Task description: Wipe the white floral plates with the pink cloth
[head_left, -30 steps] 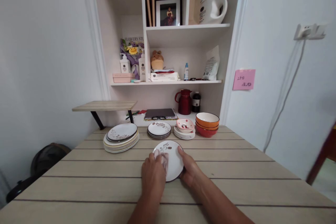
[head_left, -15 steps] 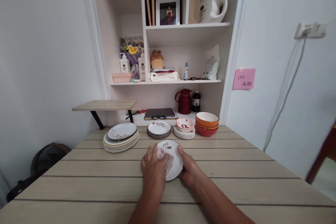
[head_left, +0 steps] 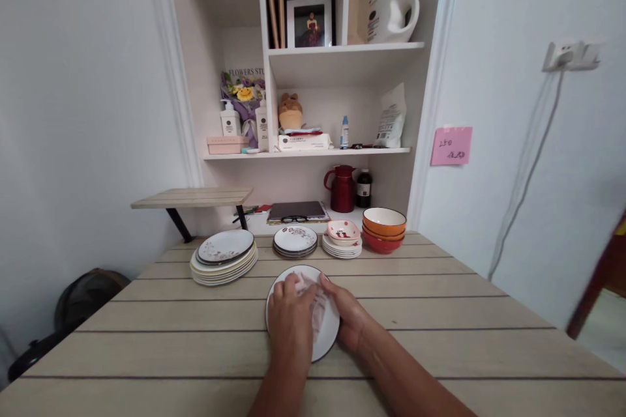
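A white plate with a dark rim [head_left: 327, 337] is held over the near middle of the table. My right hand [head_left: 348, 314] grips its right edge, thumb on the upper face and the other fingers mostly hidden beneath. My left hand [head_left: 289, 313] lies over the plate's face, its bent fingers closed on a pale pink cloth [head_left: 317, 313] that presses against the surface. Part of the cloth is hidden under those fingers. Just beyond the hands stands a stack of small dark-rimmed plates [head_left: 295, 239] with a floral pattern.
A stack of larger plates [head_left: 225, 257] stands at the left. Small white dishes [head_left: 342, 249] carry a pink square bowl [head_left: 343, 230], beside stacked orange and red bowls [head_left: 384, 231]. Behind are a laptop [head_left: 297, 210], a red jug [head_left: 342, 189] and a raised wooden shelf [head_left: 193, 197].
The plate has come slightly nearer and to the left, and now shows its face more fully. My left hand and the cloth have shifted across it; the right hand still grips the edge.
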The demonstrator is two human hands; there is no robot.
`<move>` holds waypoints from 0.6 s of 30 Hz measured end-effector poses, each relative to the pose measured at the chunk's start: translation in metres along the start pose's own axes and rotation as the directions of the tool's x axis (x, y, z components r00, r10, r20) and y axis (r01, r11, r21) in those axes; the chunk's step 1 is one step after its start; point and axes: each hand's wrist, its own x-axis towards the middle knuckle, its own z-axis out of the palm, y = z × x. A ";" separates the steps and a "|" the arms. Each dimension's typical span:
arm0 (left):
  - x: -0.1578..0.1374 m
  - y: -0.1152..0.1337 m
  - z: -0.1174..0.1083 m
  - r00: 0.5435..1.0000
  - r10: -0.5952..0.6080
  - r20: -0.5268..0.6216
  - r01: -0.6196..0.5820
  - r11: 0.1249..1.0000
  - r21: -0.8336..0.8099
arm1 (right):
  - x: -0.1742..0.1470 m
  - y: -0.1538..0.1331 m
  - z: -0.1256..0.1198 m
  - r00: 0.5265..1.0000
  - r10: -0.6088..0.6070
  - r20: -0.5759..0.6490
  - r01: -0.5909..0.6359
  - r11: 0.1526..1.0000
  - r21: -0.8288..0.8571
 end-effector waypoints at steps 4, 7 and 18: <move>0.001 -0.008 -0.004 0.998 -0.045 -0.033 0.047 0.997 0.066 | -0.002 -0.001 0.001 1.000 0.008 -0.023 -0.009 0.999 -0.045; 0.001 -0.011 -0.004 0.995 -0.093 -0.046 0.098 0.988 0.119 | -0.002 -0.002 0.000 0.997 -0.001 -0.079 -0.001 0.999 -0.035; -0.003 0.000 0.001 0.994 0.069 0.088 -0.078 0.992 0.101 | 0.001 -0.007 -0.002 0.994 0.019 -0.112 -0.010 0.997 0.076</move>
